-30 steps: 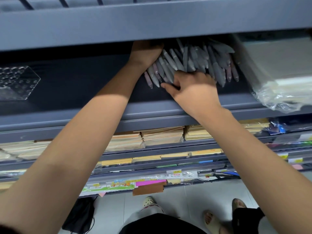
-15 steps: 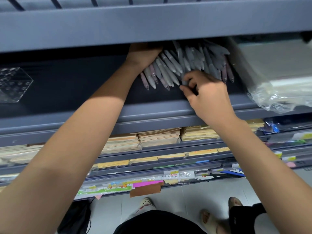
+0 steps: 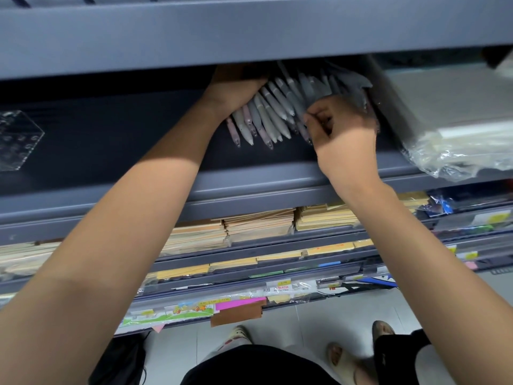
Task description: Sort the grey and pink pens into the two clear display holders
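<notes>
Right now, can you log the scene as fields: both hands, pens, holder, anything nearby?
pens: grey and pink, fanned in one pile on the dark shelf
left hand: at their rear ends, fingers hidden
right hand: fingers curled among the tips, seems to pinch some
clear holder: far left, same shelf, no pens in it
wrapped stack: right of the pens

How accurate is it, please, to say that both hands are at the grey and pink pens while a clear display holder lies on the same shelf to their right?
Only the side is wrong: the head view shows the clear display holder on the same shelf to the left of the pens.
</notes>
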Demonstrator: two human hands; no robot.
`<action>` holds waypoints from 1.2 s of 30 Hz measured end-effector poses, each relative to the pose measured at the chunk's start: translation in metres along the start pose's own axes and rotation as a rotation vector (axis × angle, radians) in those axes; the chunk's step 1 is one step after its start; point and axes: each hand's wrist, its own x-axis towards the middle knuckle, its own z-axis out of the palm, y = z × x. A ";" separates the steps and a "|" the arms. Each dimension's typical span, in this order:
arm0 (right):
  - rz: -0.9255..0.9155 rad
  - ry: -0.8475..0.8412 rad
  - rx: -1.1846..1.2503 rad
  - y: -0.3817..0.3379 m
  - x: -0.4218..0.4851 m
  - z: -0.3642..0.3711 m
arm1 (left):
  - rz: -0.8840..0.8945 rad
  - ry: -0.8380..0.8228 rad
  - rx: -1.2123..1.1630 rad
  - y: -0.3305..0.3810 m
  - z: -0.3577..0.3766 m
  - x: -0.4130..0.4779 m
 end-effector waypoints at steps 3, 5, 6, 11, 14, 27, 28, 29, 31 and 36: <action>0.036 -0.039 0.010 0.002 0.000 0.004 | -0.036 -0.013 0.009 -0.002 0.001 0.000; 0.021 0.007 0.034 0.001 -0.003 0.003 | -0.041 -0.037 0.094 -0.001 0.002 0.001; 0.020 0.039 0.056 0.000 -0.003 0.001 | -0.010 0.000 0.192 -0.001 0.002 0.003; 0.077 0.114 0.151 0.002 0.004 -0.005 | -0.021 0.127 0.382 0.015 -0.016 -0.011; 0.100 0.066 0.200 0.002 0.009 -0.006 | -0.243 -0.115 0.631 0.021 -0.026 -0.026; 0.091 0.081 0.229 0.000 0.007 -0.010 | -0.368 -0.278 0.403 0.034 -0.021 -0.030; 0.093 0.115 0.239 0.001 0.006 -0.011 | -0.390 -0.272 0.403 0.034 -0.022 -0.031; 0.102 0.146 0.255 0.003 0.006 -0.012 | -0.406 -0.274 0.407 0.035 -0.021 -0.032; 0.132 0.204 0.300 0.007 0.006 -0.012 | -0.408 -0.301 0.442 0.044 -0.015 -0.034; 0.203 0.220 0.342 0.010 0.005 -0.012 | -0.357 -0.338 0.656 0.062 0.002 -0.023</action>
